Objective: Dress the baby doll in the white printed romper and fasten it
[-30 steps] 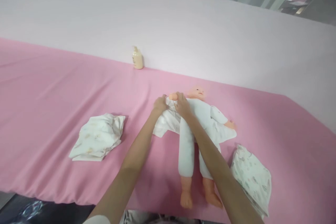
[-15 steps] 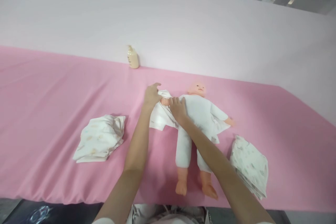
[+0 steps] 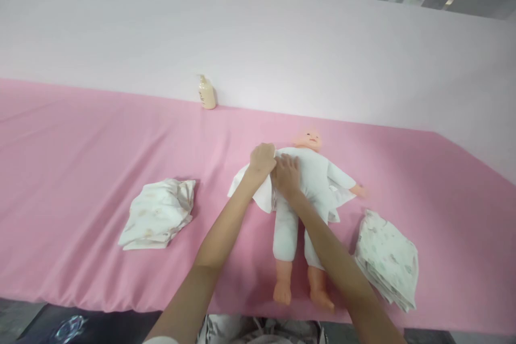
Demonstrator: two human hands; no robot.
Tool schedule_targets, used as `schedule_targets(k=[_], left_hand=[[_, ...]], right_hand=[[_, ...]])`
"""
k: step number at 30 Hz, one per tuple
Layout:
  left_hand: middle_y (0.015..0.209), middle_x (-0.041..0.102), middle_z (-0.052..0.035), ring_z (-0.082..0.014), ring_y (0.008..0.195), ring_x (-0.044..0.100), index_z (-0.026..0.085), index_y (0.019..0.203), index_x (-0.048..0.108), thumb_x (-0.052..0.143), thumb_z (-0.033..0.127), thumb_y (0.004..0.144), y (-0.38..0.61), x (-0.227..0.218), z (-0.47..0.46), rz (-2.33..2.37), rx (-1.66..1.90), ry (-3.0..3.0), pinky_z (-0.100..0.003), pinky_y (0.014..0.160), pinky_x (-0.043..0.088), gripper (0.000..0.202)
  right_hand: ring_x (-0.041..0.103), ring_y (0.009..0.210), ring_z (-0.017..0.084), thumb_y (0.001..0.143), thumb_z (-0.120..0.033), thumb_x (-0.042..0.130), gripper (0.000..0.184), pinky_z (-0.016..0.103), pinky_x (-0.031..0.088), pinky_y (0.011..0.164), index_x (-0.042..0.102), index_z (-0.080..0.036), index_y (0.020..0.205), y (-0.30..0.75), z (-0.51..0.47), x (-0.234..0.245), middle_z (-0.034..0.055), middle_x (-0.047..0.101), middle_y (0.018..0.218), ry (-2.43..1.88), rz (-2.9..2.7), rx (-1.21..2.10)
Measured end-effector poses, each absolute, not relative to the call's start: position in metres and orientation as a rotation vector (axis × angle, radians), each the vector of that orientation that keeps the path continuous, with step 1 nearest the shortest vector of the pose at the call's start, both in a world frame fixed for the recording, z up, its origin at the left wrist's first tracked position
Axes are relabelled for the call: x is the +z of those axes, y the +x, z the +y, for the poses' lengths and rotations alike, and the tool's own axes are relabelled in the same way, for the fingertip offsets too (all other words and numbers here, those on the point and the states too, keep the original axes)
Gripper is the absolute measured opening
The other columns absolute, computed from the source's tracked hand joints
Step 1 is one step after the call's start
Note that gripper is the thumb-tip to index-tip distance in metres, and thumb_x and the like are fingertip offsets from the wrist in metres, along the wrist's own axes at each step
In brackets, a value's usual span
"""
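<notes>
A baby doll in white clothing lies on its back, its head toward the wall and its bare feet toward me. My left hand is closed on a white baby garment at the doll's shoulder on the left. Right beside it, my right hand rests with fingers spread on that side of the doll's chest. Part of the garment hangs loose below my left wrist, and more of it shows under the doll's other arm. The doll's arm on the left is hidden behind my hands and the cloth.
A folded patterned cloth lies to the left, and another folded cloth to the right of the doll's legs. A cream pump bottle stands against the white wall. Pink cloth covers the table.
My left hand has moved right and closed on the garment near the shoulder. My right hand has shifted from the doll's wrist onto its chest. The doll's hand on the left is now hidden.
</notes>
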State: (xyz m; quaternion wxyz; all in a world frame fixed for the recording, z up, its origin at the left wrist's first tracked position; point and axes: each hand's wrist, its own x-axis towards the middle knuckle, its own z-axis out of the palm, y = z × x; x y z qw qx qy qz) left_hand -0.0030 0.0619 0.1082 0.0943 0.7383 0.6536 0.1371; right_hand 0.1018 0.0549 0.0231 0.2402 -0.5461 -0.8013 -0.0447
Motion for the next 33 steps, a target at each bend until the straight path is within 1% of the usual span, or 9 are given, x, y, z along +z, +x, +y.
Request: schedule_targets(k=[3, 7, 10, 13, 17, 23, 26, 30, 33], left_hand=[[0.096, 0.064, -0.0147, -0.0283, 0.095, 0.060, 0.012, 0.097, 0.062, 0.053, 0.019, 0.076, -0.021, 0.103, 0.075, 2.031, 0.415, 2.133, -0.033, 0.077, 0.047, 0.024], [0.074, 0.061, -0.0083, -0.0241, 0.078, 0.059, 0.015, 0.072, 0.059, 0.051, 0.036, 0.078, -0.037, 0.094, 0.089, 1.878, 0.619, 2.065, -0.031, 0.070, 0.044, 0.024], [0.062, 0.055, -0.0030, -0.0179, 0.065, 0.055, 0.016, 0.061, 0.053, 0.046, 0.038, 0.081, -0.043, 0.086, 0.096, 1.619, 0.703, 2.016, -0.027, 0.062, 0.041, 0.030], [0.072, 0.060, -0.0020, -0.0160, 0.067, 0.055, 0.017, 0.069, 0.056, 0.038, 0.038, 0.084, -0.043, 0.075, 0.101, 1.542, 0.716, 1.979, -0.025, 0.061, 0.041, 0.032], [0.087, 0.065, -0.0045, -0.0171, 0.077, 0.057, 0.016, 0.083, 0.060, 0.033, 0.038, 0.088, -0.034, 0.058, 0.110, 1.571, 0.786, 1.924, -0.027, 0.070, 0.043, 0.036], [0.088, 0.065, -0.0066, -0.0193, 0.079, 0.059, 0.014, 0.088, 0.060, 0.028, 0.036, 0.091, -0.017, 0.045, 0.119, 1.609, 0.865, 1.932, -0.030, 0.073, 0.044, 0.039], [0.101, 0.066, -0.0073, -0.0205, 0.092, 0.060, 0.014, 0.099, 0.061, 0.027, 0.032, 0.092, -0.010, 0.050, 0.120, 1.565, 0.887, 1.999, -0.030, 0.082, 0.045, 0.039], [0.124, 0.060, -0.0051, -0.0169, 0.115, 0.053, 0.016, 0.118, 0.056, 0.027, 0.026, 0.094, -0.007, 0.065, 0.111, 1.515, 0.864, 2.125, -0.025, 0.098, 0.038, 0.039], [0.121, 0.061, -0.0085, -0.0194, 0.112, 0.055, 0.016, 0.118, 0.056, 0.028, 0.021, 0.094, 0.003, 0.081, 0.090, 1.606, 0.736, 2.240, -0.029, 0.098, 0.039, 0.037]], right_hand=[[0.038, 0.125, 0.034, 0.086, -0.030, 0.045, 0.039, 0.065, 0.015, 0.104, 0.049, -0.012, 0.122, 0.139, 0.027, 0.024, 0.0197, 0.048, 0.130, -1.682, -1.785, -0.098], [0.041, 0.123, 0.033, 0.081, -0.049, 0.050, 0.055, 0.051, 0.031, 0.103, 0.049, -0.014, 0.123, 0.180, -0.004, 0.021, 0.0186, 0.048, 0.130, -1.796, -1.272, 0.236], [0.051, 0.114, 0.032, 0.075, -0.056, 0.056, 0.056, 0.048, 0.038, 0.099, 0.055, -0.019, 0.117, 0.194, -0.013, 0.019, 0.0143, 0.057, 0.122, -1.782, -1.082, 0.577], [0.059, 0.102, 0.031, 0.071, -0.058, 0.061, 0.053, 0.041, 0.050, 0.085, 0.059, -0.021, 0.110, 0.199, -0.012, 0.019, 0.0132, 0.062, 0.115, -1.649, -0.955, 0.956], [0.063, 0.099, 0.027, 0.074, -0.053, 0.062, 0.050, 0.033, 0.056, 0.072, 0.056, -0.025, 0.116, 0.201, -0.012, 0.020, 0.0106, 0.061, 0.120, -1.453, -0.893, 1.191], [0.065, 0.094, 0.024, 0.069, -0.045, 0.069, 0.051, 0.033, 0.058, 0.073, 0.059, -0.024, 0.114, 0.196, -0.020, 0.027, 0.0054, 0.064, 0.116, -1.323, -0.805, 1.273], [0.064, 0.093, 0.024, 0.066, -0.042, 0.072, 0.050, 0.034, 0.057, 0.075, 0.062, -0.021, 0.111, 0.187, -0.026, 0.032, 0.0055, 0.067, 0.110, -1.318, -0.818, 1.315], [0.064, 0.094, 0.023, 0.068, -0.043, 0.071, 0.046, 0.033, 0.056, 0.075, 0.063, -0.023, 0.108, 0.173, -0.031, 0.034, 0.0043, 0.067, 0.107, -1.278, -0.904, 1.360], [0.062, 0.099, 0.023, 0.070, -0.045, 0.068, 0.044, 0.032, 0.055, 0.076, 0.061, -0.026, 0.110, 0.167, -0.034, 0.034, 0.0028, 0.065, 0.113, -1.282, -0.914, 1.354]])
